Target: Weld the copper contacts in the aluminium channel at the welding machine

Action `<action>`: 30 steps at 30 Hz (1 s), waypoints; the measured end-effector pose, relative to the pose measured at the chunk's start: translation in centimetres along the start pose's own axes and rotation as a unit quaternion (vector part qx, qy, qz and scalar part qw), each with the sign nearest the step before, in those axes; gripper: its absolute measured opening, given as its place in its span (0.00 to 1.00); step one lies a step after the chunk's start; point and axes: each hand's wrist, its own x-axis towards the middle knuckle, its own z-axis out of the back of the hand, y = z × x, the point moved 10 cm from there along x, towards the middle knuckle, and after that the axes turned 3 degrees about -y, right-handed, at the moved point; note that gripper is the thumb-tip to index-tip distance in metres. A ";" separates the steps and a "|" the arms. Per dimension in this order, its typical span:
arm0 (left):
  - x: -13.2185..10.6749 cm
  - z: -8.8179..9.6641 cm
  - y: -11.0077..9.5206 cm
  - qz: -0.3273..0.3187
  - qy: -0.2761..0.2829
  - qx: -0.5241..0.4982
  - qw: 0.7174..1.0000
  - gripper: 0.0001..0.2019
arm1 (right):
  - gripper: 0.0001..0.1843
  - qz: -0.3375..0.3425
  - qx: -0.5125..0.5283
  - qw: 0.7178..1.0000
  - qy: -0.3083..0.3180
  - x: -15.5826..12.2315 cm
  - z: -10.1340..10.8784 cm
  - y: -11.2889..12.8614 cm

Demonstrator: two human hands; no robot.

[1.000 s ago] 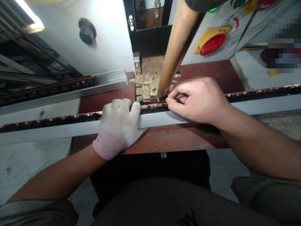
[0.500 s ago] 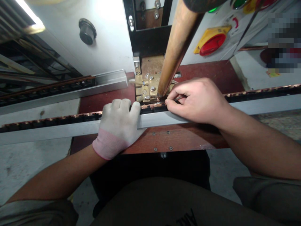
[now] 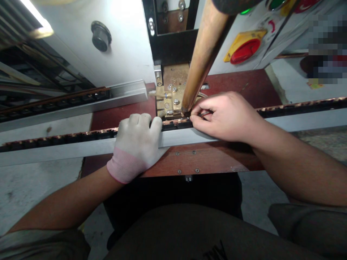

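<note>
A long aluminium rail [image 3: 67,150] with a dark copper-studded strip along its top runs across the red-brown work plate [image 3: 211,159]. My left hand [image 3: 137,144], in a white glove, is curled over the rail just left of centre and grips it. My bare right hand [image 3: 226,117] rests on the rail to the right, thumb and forefinger pinched on a small thin part I cannot make out. That pinch sits right at the tip of a slanted copper rod [image 3: 202,54], above a brass fixture [image 3: 170,97] with screws.
A second rail [image 3: 81,103] lies behind at the left. The white machine front carries a black knob [image 3: 101,35] and, to the right, a red rotary switch on a yellow plate [image 3: 245,47]. My legs are below the plate.
My right hand has shifted slightly left and up, bringing its pinched fingertips closer to the copper rod's tip. The left hand and the rail have stayed put.
</note>
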 end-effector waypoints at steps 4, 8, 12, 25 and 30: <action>0.0 0.1 -0.2 -0.013 -0.008 0.017 1.000 0.29 | 0.08 -0.003 -0.009 1.000 0.001 -0.1 0.0 -0.2; -0.1 0.3 -0.3 -0.021 -0.025 0.022 0.999 0.29 | 0.09 0.013 -0.014 1.000 -0.002 -0.1 0.0 0.1; -0.1 0.2 -0.2 -0.014 -0.019 0.016 1.000 0.28 | 0.15 0.046 -0.010 0.999 0.008 0.0 -0.1 0.6; -0.2 0.0 -0.3 0.005 0.018 0.003 1.000 0.22 | 0.24 0.144 -0.043 0.988 0.021 -0.7 -0.3 2.3; -0.4 0.0 -0.2 0.010 0.020 -0.001 1.000 0.22 | 0.24 0.121 -0.046 0.991 0.043 -0.5 -0.7 2.0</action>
